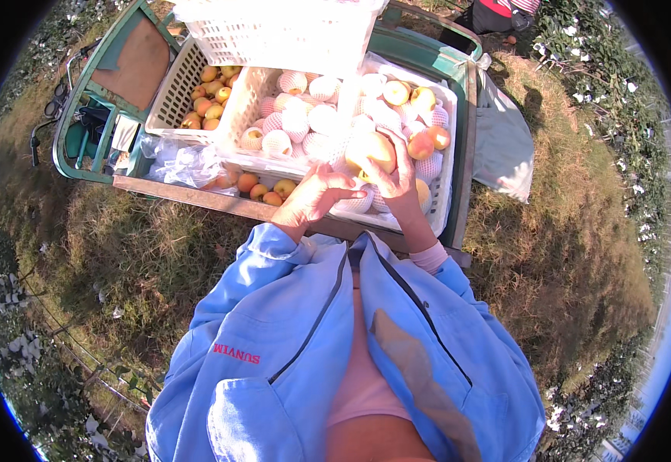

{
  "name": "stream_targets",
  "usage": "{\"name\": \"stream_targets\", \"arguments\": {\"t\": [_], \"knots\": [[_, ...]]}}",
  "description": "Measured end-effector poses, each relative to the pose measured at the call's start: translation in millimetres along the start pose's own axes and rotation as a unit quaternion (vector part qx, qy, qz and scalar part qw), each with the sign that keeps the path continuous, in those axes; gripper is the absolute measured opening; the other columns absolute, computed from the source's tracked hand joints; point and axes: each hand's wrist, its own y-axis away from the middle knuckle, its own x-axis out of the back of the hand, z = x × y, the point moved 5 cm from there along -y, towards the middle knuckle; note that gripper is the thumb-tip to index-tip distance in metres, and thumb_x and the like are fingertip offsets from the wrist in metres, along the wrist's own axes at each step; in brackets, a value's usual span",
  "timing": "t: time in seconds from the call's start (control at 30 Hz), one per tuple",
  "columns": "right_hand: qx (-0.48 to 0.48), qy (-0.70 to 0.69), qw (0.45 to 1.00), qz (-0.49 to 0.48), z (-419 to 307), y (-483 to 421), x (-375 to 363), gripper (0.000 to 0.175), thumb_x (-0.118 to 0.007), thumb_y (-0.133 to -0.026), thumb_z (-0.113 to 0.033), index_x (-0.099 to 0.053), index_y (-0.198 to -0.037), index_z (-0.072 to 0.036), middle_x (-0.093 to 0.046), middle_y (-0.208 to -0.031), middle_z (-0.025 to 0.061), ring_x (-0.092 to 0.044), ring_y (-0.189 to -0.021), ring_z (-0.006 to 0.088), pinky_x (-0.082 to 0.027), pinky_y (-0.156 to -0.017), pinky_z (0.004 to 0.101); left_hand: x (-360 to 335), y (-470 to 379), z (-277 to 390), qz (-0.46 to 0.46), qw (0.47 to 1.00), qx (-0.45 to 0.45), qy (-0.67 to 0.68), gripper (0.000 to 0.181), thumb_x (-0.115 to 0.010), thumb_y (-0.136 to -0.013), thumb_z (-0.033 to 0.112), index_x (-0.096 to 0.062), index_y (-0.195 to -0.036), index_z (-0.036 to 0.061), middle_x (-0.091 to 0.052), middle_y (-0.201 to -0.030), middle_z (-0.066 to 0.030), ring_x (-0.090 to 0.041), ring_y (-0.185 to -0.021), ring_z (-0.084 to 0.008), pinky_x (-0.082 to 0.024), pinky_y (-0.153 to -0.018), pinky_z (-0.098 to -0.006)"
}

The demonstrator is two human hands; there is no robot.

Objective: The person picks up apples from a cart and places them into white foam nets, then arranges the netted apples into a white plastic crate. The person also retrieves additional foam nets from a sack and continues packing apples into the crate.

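Note:
My right hand (396,173) grips a large yellow apple (377,151) above a white plastic crate (448,190) of fruit. Just left of it is my left hand (318,199), its thumb and a finger pointing toward the apple. Glare washes out the space by its fingertips, so whether it pinches anything is unclear. Under my hands, many apples wear white or pink foam net sleeves (354,202). A few bare apples (421,146) lie on top at the crate's right side. A middle crate (249,104) also holds sleeved apples.
These crates stand in a green metal cart bed (467,144). Smaller bare apples (211,95) fill a left crate; others (272,193) lie along the near edge by clear plastic bags (188,164). An overexposed white crate (283,34) sits higher behind. A grey sack (500,133) hangs at right.

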Motion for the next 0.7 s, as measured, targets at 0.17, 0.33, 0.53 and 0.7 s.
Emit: {"name": "stream_targets", "arguments": {"t": [0.17,0.33,0.53,0.7], "knots": [[-0.097,-0.092,0.991,0.006,1,13,-6,0.057,-0.072,-0.091,-0.019,-0.047,-0.138,-0.002,-0.059,-0.128,0.0150,-0.058,-0.119,0.0245,-0.047,-0.102,0.0351,-30,10,7,0.003,0.972,-0.026,-0.232,0.050,-0.083,-0.079,0.009,-0.060,-0.119,-0.0103,-0.068,-0.106,-0.0114,-0.064,-0.095,-0.0162,-0.053,-0.089,-0.0328],[-0.226,-0.178,0.958,-0.007,-1,34,-7,0.054,-0.062,-0.096,-0.018,-0.041,-0.144,-0.001,-0.049,-0.138,0.0123,-0.048,-0.129,0.0224,-0.039,-0.110,0.0338,-36,11,10,-0.001,0.921,-0.156,-0.356,0.066,-0.089,-0.075,0.021,-0.059,-0.128,-0.0037,-0.068,-0.113,-0.0104,-0.062,-0.101,-0.0156,-0.052,-0.090,-0.0317],[-0.365,-0.291,0.884,-0.037,0,53,-19,0.070,-0.060,-0.102,-0.021,-0.019,-0.156,-0.004,-0.042,-0.144,0.0172,-0.045,-0.132,0.0244,-0.037,-0.111,0.0326,-27,9,3,0.071,0.784,-0.117,-0.606,0.054,-0.088,-0.067,0.033,-0.070,-0.094,-0.0093,-0.071,-0.078,-0.0182,-0.069,-0.071,-0.0231,-0.055,-0.069,-0.0372],[-0.348,-0.238,0.896,-0.139,-2,57,-2,0.061,-0.060,-0.101,-0.024,-0.033,-0.150,0.002,-0.057,-0.127,0.0140,-0.058,-0.113,0.0169,-0.049,-0.093,0.0282,-41,23,15,0.070,0.787,-0.119,-0.602,0.069,-0.089,-0.066,0.020,-0.060,-0.126,-0.0007,-0.070,-0.109,-0.0151,-0.067,-0.099,-0.0251,-0.052,-0.093,-0.0366]]}}
